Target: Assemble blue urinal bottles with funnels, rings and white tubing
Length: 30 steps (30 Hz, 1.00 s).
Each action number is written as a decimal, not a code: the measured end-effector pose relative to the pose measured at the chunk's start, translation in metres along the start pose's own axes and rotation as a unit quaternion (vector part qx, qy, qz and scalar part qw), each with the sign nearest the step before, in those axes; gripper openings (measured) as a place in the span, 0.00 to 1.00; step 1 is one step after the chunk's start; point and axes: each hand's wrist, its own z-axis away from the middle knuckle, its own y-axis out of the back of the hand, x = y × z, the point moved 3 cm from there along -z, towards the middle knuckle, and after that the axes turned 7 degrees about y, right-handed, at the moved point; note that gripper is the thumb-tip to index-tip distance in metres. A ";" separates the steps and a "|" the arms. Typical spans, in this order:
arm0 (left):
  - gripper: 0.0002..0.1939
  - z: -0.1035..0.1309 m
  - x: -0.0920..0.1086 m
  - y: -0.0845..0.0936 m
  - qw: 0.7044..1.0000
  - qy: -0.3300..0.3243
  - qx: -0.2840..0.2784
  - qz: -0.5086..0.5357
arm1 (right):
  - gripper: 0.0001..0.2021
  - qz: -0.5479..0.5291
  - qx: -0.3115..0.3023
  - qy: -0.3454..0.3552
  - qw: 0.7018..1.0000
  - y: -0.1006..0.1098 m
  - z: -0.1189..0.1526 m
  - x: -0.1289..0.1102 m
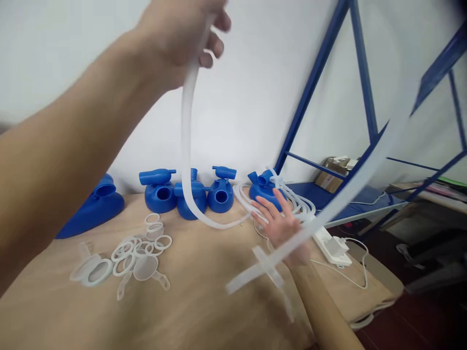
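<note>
High up at the top of the view, my left hand (178,39) is closed round a translucent white hose (187,136). The hose hangs down in a curve, and its thin end comes close to the fingertips of my right hand. My right hand (279,226) has its fingers spread, with nothing seen gripped in them. Another hose length swings in from the upper right, blurred, and crosses in front of my right wrist. A white cross-shaped clip (268,266) sits on it near its free end. Whether both lengths are one hose is hidden beyond the frame.
Several blue plastic bottles (221,197) with wide necks stand along the wall. White rings and strap lids (146,267) lie on the brown-covered table (189,311). Coiled hoses (301,204) lie behind my right hand, beside a power strip (332,248). A blue metal frame (314,82) rises at right.
</note>
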 end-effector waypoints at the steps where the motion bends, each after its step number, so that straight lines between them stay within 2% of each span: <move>1: 0.18 -0.003 -0.003 -0.011 0.999 0.006 -0.031 -0.008 | 0.48 0.001 0.023 -0.010 1.000 0.011 0.009 -0.006; 5: 0.20 -0.013 -0.026 -0.049 0.981 0.020 -0.144 -0.128 | 0.52 0.107 0.138 -0.014 0.985 0.057 0.054 -0.030; 7: 0.23 -0.014 -0.045 -0.066 0.970 0.034 -0.178 -0.161 | 0.52 0.100 0.188 -0.023 0.977 0.078 0.070 -0.038; 10: 0.24 -0.005 -0.082 -0.081 0.957 0.076 -0.202 -0.193 | 0.43 0.040 0.253 -0.047 0.966 0.107 0.076 -0.039; 11: 0.21 0.000 -0.097 -0.082 0.949 0.110 -0.201 -0.214 | 0.39 0.028 0.267 -0.059 0.961 0.117 0.073 -0.037; 13: 0.20 0.015 -0.128 -0.078 0.933 0.167 -0.217 -0.234 | 0.32 0.020 0.289 -0.092 0.953 0.141 0.067 -0.029; 15: 0.20 0.031 -0.156 -0.064 0.921 0.199 -0.224 -0.249 | 0.25 0.020 0.323 -0.121 0.939 0.167 0.064 -0.021; 17: 0.19 0.049 -0.181 -0.041 0.913 0.223 -0.219 -0.262 | 0.23 0.020 0.378 -0.125 0.917 0.192 0.065 -0.015; 19: 0.17 0.068 -0.203 -0.014 0.915 0.262 -0.190 -0.243 | 0.27 0.025 0.408 -0.112 0.906 0.207 0.067 -0.012; 21: 0.13 0.088 -0.221 0.014 0.921 0.318 -0.144 -0.174 | 0.32 0.031 0.374 -0.107 0.921 0.208 0.064 -0.006; 23: 0.11 0.109 -0.235 0.035 0.915 0.393 -0.082 -0.038 | 0.36 0.038 0.275 -0.131 0.952 0.191 0.056 0.007; 25: 0.09 0.129 -0.244 0.048 0.902 0.428 -0.044 0.031 | 0.42 0.071 0.144 -0.185 0.970 0.160 0.048 0.030; 27: 0.07 0.149 -0.250 0.053 0.890 0.450 -0.018 0.065 | 0.47 0.145 0.015 -0.236 0.961 0.124 0.043 0.058; 29: 0.08 0.168 -0.255 0.054 0.878 0.469 0.008 0.095 | 0.49 0.215 -0.132 -0.277 0.927 0.086 0.043 0.086; 30: 0.09 0.178 -0.258 0.053 0.873 0.476 0.018 0.107 | 0.51 0.260 -0.171 -0.267 0.912 0.070 0.042 0.097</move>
